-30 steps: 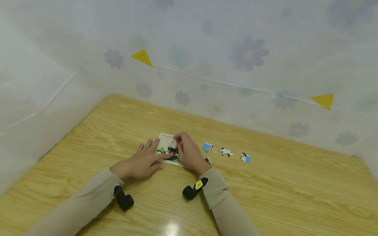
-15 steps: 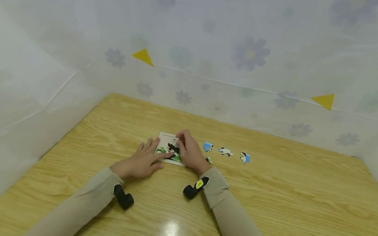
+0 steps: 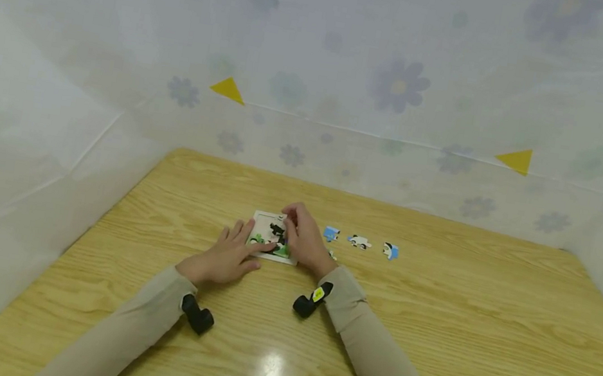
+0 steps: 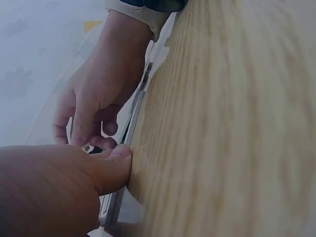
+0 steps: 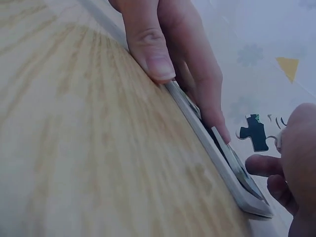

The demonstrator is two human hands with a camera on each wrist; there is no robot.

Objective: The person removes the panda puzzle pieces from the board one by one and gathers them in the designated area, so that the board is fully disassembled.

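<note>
**Operator:** Report hand status and work-piece location.

**Inspector:** The puzzle tray (image 3: 265,238) lies flat on the wooden table (image 3: 431,337), near its middle. The left hand (image 3: 220,259) rests with fingers extended, fingertips on the tray's near-left corner and the thumb against its edge, as the left wrist view confirms. The right hand (image 3: 302,240) is above the tray's right half, fingers curled and pinching a dark puzzle piece (image 5: 255,132), raised clear of the tray surface.

**Operator:** Loose parts?

**Inspector:** Three loose pieces (image 3: 359,242) lie in a row to the right of the tray, apart from one another.

**Operator:** Failure modes from here?

**Inspector:** Probably three. First, a piece lowered out of alignment can ride up on seated neighbours and lift them. Second, side force from the right hand can slide the tray on the smooth tabletop if the left fingertips ease off. Third, the pinch covers much of the piece, so its tabs may be hard to sight during placement.
</note>
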